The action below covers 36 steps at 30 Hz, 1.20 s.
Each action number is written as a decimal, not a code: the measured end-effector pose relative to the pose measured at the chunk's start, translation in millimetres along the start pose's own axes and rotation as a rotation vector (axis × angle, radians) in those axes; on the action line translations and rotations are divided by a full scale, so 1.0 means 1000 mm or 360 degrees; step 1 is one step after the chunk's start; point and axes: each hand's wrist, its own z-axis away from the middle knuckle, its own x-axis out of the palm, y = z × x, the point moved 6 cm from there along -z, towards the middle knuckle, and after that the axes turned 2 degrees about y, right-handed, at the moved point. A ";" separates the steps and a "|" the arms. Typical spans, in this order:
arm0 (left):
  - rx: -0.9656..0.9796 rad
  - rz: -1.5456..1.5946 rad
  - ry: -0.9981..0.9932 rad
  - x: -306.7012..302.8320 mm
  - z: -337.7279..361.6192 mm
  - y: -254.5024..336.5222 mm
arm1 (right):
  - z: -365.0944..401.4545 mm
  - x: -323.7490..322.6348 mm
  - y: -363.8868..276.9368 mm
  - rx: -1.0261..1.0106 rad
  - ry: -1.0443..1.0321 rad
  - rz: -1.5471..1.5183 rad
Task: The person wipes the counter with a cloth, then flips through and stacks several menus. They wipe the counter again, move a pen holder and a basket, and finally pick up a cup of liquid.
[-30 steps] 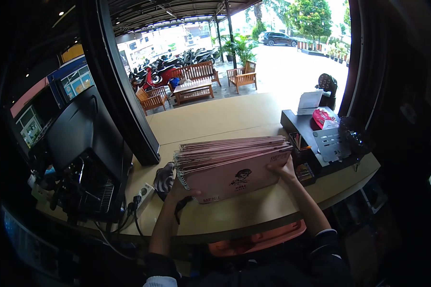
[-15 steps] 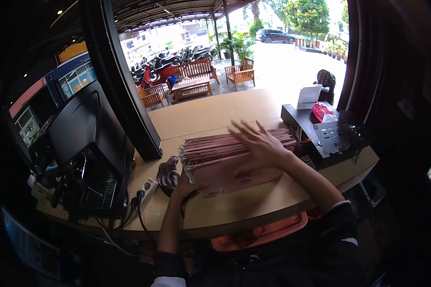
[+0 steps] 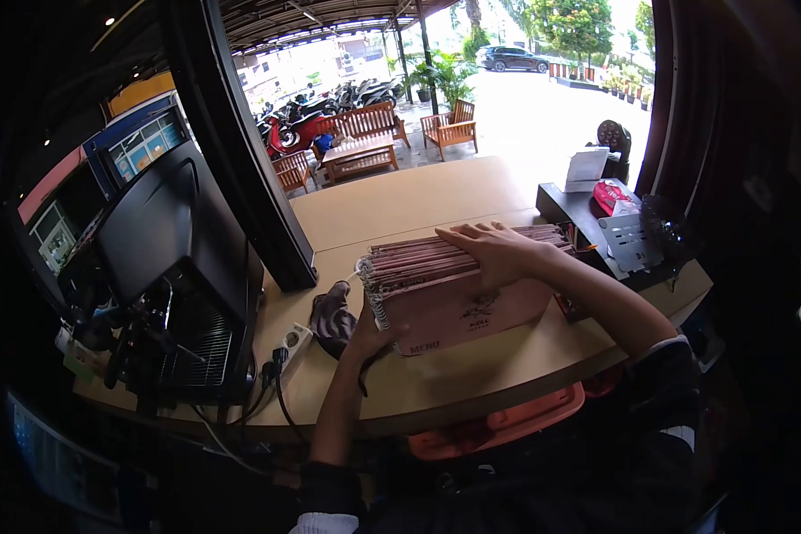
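A thick row of brown-pink menus (image 3: pixel 458 322) stands on its long edges on the counter, spiral bindings at the left end. The front cover carries the word MENU and a dark logo. At the lower left corner, my left hand (image 3: pixel 373 336) holds the bound end, thumb on the front cover and its other fingers hidden behind. My right hand (image 3: pixel 505 252) grips the row from above, fingers lying across the top edges and thumb against the front. Just left of the menus lies a crumpled dark cloth item (image 3: pixel 331 319).
The wooden counter (image 3: pixel 392 214) carries a black machine (image 3: pixel 165 285) and a power strip (image 3: pixel 291 345) with plugged cables at left. A black box (image 3: pixel 556 203) with papers and a red packet (image 3: pixel 611 198) stands right. An orange chair (image 3: pixel 507 423) is below the front edge.
My right hand has come down from above the menus and now lies on their top edges. The view has shifted slightly; my left hand stays at the bound corner.
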 end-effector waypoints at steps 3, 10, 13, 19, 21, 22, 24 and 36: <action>0.0222 -0.0108 0.0110 -0.001 0.002 0.005 | 0.002 -0.003 0.006 0.0008 0.0011 0.0029; 0.0225 -0.0053 0.0164 0.002 0.000 0.008 | -0.010 -0.006 0.012 0.0052 -0.0190 0.0013; 0.0237 -0.0210 0.0184 -0.005 -0.007 0.008 | -0.022 -0.001 0.025 -0.0033 -0.0198 -0.0025; 0.0350 -0.0929 0.0792 -0.018 -0.030 0.018 | -0.057 0.002 0.070 -0.0084 -0.0105 -0.0326; 0.0252 -0.1025 0.1006 -0.017 -0.021 0.039 | -0.073 0.012 0.095 0.0084 -0.0234 -0.0532; 0.0148 -0.1113 0.1210 -0.017 -0.012 0.057 | -0.080 0.017 0.105 0.0075 -0.0239 -0.0537; -0.0077 -0.0718 0.0923 -0.006 -0.004 0.051 | -0.093 0.034 0.128 0.0239 -0.0420 -0.0912; -0.1204 0.0864 -0.0110 0.096 -0.047 -0.057 | -0.133 0.109 0.211 0.0507 -0.0744 -0.1357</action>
